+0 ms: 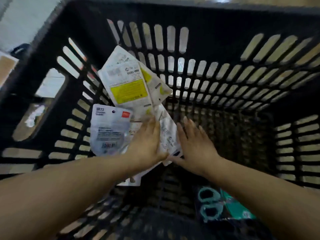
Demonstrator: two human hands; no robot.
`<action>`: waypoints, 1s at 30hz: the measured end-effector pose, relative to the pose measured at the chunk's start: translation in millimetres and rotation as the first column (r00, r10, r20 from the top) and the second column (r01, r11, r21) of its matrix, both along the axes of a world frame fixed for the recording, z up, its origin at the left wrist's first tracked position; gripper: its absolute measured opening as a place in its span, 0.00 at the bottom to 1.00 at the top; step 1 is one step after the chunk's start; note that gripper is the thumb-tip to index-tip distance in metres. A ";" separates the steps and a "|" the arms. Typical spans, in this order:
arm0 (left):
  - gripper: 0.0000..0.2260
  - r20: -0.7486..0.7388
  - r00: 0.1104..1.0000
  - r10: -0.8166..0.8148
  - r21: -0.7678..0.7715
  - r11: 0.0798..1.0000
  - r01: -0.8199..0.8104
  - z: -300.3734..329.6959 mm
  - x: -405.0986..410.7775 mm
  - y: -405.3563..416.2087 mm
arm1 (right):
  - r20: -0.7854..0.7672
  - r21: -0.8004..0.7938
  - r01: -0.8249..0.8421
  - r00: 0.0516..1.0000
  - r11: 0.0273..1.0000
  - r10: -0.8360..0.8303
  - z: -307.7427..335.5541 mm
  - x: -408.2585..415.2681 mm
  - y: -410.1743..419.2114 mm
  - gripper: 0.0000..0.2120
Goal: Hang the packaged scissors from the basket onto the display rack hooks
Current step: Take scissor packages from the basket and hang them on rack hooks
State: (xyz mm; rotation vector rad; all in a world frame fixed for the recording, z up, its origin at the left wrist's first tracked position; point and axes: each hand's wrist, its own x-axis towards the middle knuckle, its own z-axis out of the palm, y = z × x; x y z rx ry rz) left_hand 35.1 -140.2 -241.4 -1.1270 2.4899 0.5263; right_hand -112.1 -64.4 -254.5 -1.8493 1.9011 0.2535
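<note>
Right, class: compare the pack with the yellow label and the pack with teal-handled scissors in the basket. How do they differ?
1. The yellow-label pack leans against the basket's left wall; the teal-handled scissors pack lies flat on the floor.
2. The yellow-label pack shows its printed back; the teal one shows its scissors.
3. The left hand touches the yellow pack's stack; no hand touches the teal one.

Both remain in the basket.

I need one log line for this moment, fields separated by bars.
stage: gathering | left hand: on packs | right hand: open beside packs | basket: teal scissors near corner
</note>
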 end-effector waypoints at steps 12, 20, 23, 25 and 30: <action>0.51 0.198 0.971 -0.135 -0.041 0.988 0.146 -13.3 17.0 12.8 | 0.153 0.041 0.078 0.985 0.996 -0.083 -17.9 24.0 22.9 0.57; 0.35 -0.002 0.990 -0.139 -0.103 0.985 0.138 -7.2 25.0 -11.2 | 0.178 0.042 0.257 0.949 0.966 -0.260 -20.8 51.0 7.5 0.57; 0.36 0.029 0.989 -0.143 -0.089 0.985 0.145 -0.8 20.6 -11.5 | 0.206 0.008 0.322 0.926 0.947 -0.317 -23.1 55.3 7.1 0.53; 0.36 0.045 0.986 -0.158 -0.097 0.982 0.161 0.2 20.5 -11.8 | 0.227 -0.019 0.335 0.919 0.942 -0.322 -24.8 54.3 8.4 0.50; 0.38 0.066 0.984 -0.167 -0.042 0.985 0.170 5.5 23.3 -11.8 | 0.255 -0.066 0.341 0.914 0.938 -0.315 -23.3 50.9 9.7 0.48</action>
